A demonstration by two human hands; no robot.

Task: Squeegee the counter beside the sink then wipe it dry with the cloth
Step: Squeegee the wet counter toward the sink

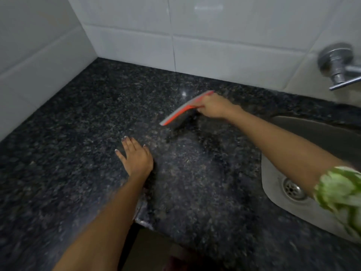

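An orange squeegee [181, 111] with a grey blade edge lies tilted on the dark speckled granite counter [78, 133], left of the sink. My right hand [214, 106] grips its handle from the right side. Flat on the counter, nearer to me, rests my left hand [135, 158], fingers spread and holding nothing. The steel sink [273, 173] sits at the right, its drain [293, 189] visible. No cloth is in view.
White tiled walls [214, 36] close the counter at the back and left, meeting in a corner. A chrome tap [338, 65] projects from the wall above the sink. The counter's front edge [142, 222] steps inward near my left forearm.
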